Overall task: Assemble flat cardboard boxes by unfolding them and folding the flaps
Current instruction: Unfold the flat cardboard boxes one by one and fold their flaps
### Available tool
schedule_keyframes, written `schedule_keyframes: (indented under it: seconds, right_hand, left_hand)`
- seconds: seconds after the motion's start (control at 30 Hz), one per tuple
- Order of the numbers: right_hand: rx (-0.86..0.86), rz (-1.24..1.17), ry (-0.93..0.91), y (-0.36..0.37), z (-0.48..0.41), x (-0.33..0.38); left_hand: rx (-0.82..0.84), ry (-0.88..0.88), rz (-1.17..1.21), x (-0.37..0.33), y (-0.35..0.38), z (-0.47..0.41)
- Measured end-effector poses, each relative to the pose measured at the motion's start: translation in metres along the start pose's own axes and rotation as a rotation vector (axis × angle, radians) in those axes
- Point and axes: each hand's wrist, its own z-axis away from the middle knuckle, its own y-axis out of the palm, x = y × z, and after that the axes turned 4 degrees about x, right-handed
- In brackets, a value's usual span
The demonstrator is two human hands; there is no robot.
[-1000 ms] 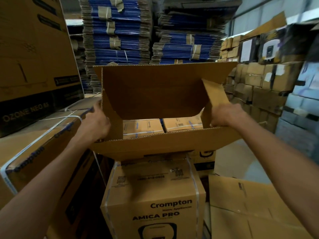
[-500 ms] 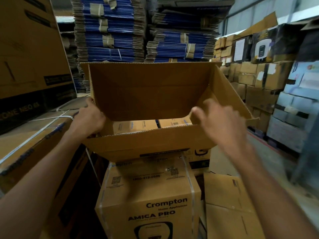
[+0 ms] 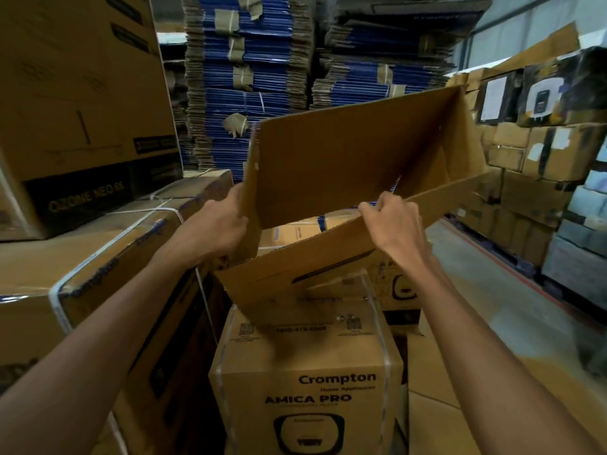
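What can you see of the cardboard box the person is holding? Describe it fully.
The cardboard box is plain brown corrugated board, unfolded into an open rectangular shell and tilted, its right end higher. Its bare inner far wall faces the camera; the near wall shows a dark printed line outside. The left hand grips its left end edge, and the right hand curls its fingers over the near wall's top edge. It hangs above a strapped Crompton carton; contact there is unclear.
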Motion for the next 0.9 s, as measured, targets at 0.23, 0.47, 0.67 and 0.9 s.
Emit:
schedule_keyframes:
  seconds: [0.23, 0.47, 0.67, 0.9]
  right_hand:
    - [-0.046, -0.042, -0.004, -0.015, -0.057, 0.026]
    - [0.085, -0.323, 0.184, 0.010, -0.043, 0.024]
    - [0.043, -0.313, 0.195, 0.017, -0.043, 0.007]
    - [0.060, -0.398, 0.156, 0.019, -0.048, 0.006]
  left_hand:
    - [0.301, 0.056, 0.228, -0.054, -0.001, -0.001]
    - [0.368, 0.083, 0.216, -0.073, 0.023, -0.006]
    - [0.570, 0.163, 0.565, -0.043, 0.038, 0.017]
    - [0.316, 0.260, 0.190, 0.008, 0.124, 0.038]
